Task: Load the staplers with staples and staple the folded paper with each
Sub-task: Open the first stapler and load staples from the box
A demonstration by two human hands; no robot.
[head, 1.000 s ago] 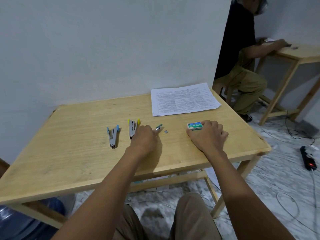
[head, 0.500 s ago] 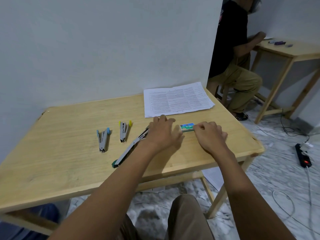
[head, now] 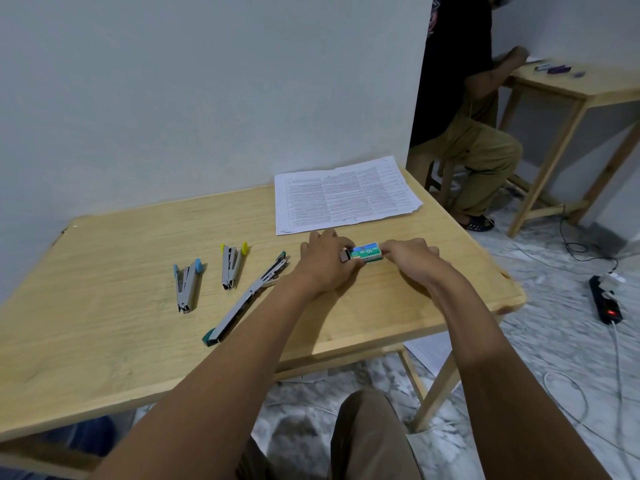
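A small green staple box (head: pixel 367 252) lies on the wooden table (head: pixel 104 341). My right hand (head: pixel 412 259) pinches its right end and my left hand (head: pixel 325 263) grips its left end, where the inner tray sticks out a little. A green stapler (head: pixel 247 301) lies swung fully open to the left of my left forearm. Beside it sit a yellow-tipped stapler (head: pixel 231 266) and a blue-tipped stapler (head: pixel 187 284), both closed. Printed paper sheets (head: pixel 344 195) rest flat at the table's far edge.
A white wall runs just behind the table. To the right a seated person (head: pixel 464 109) works at another wooden table (head: pixel 575 88). A black power strip (head: pixel 606 299) and cables lie on the marble floor at right.
My left hand left the green stapler lying open on the table and came over to the staple box. Both hands now hold the box, and its tray has begun to slide out.
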